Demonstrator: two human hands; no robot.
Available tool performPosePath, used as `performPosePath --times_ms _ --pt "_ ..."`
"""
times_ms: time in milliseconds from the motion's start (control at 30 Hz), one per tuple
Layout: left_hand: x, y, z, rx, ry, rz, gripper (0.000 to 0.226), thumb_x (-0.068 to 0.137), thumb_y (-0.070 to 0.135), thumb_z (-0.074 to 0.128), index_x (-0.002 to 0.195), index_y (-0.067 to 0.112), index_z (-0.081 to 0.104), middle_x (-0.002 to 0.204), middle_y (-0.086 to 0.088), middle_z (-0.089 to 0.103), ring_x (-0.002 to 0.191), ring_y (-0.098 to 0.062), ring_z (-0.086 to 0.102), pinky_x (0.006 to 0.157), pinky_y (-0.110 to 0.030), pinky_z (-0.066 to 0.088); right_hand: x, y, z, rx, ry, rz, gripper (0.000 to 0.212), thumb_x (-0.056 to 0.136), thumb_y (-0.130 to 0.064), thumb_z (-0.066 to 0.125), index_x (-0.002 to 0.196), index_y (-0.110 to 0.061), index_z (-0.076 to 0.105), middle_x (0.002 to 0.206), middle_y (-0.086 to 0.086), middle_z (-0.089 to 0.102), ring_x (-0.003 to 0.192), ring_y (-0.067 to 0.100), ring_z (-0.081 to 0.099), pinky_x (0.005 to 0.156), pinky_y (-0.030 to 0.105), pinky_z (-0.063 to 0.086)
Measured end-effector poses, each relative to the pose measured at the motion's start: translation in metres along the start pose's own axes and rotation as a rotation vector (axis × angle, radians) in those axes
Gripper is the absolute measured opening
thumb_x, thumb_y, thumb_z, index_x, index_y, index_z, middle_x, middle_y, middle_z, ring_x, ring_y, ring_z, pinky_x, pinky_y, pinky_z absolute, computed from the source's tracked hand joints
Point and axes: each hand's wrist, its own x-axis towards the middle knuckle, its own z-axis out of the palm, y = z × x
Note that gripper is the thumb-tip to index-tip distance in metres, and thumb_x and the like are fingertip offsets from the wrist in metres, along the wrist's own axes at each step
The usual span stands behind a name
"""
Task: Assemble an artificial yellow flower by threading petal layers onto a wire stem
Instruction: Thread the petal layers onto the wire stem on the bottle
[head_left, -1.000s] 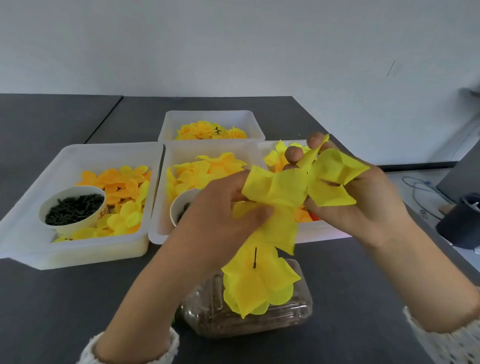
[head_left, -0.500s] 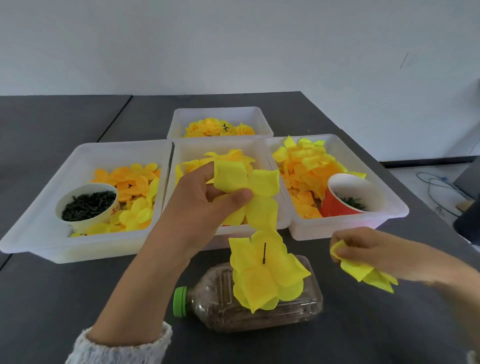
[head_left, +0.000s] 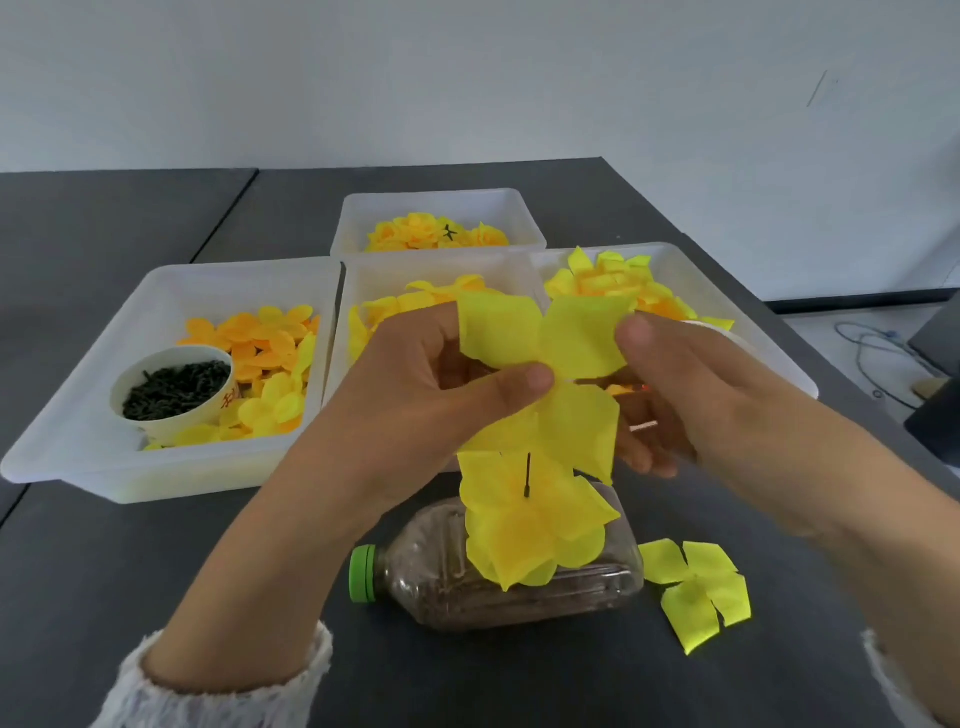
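A yellow petal layer (head_left: 540, 364) is held up between both hands above the near middle of the dark worktop (head_left: 156, 571). It is pinched near its centre by the thumb and fingers of the left hand (head_left: 415, 405), and its right upper petal is pinched by the thumb of the right hand (head_left: 691, 410), whose other fingers are curled behind the fabric. Directly below the held layer, a partly built yellow flower (head_left: 535, 525) is seen with a thin black wire stem (head_left: 528, 475) standing upright through its middle; the lower petals of the held layer hang just above the stem's tip. The flower stands on a clear plastic bottle (head_left: 509, 587) lying on its side, green cap to the left, filled with brown material. A spare yellow petal layer (head_left: 696, 587) lies flat on the worktop just to the right of the bottle.

Beyond the hands, white trays are lined up: a left tray (head_left: 171, 467) with orange and yellow petals and a white bowl (head_left: 171, 389) of dark pieces, a middle tray (head_left: 363, 291) and a right tray (head_left: 727, 291) with yellow petals, and a far tray (head_left: 436, 202) with finished flowers. Bare worktop is seen to the near left of the bottle; the worktop's right edge runs close past the right tray.

Both forearms are raised from the near edge, angled inward, with white knitted cuffs at the wrists
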Motion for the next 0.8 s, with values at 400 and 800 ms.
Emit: performPosePath --times_ms 400,800 --pt "-0.027 -0.025 -0.016 0.149 -0.094 -0.231 0.045 0.083 0.052 0.050 0.093 0.010 0.063 0.056 -0.007 0.044 0.043 -0.001 0.041 0.048 -0.005 0.037 -0.006 0.026 0.017 0.124 0.159 0.173 0.030 0.086 -0.032 0.057 0.061 -0.015 0.055 0.055 0.006 0.049 0.036 0.012 0.032 0.039 0.018 0.029" --pt "-0.053 -0.043 -0.010 0.145 -0.072 -0.181 0.062 0.084 0.073 0.033 0.073 0.022 0.067 0.058 0.010 0.057 0.053 0.001 0.049 0.056 -0.008 0.039 -0.010 0.027 0.027 0.049 0.282 0.149 0.038 0.094 -0.025 0.055 0.056 -0.022 0.058 0.038 -0.001 0.049 0.027 0.011 0.035 0.036 0.014 0.032"
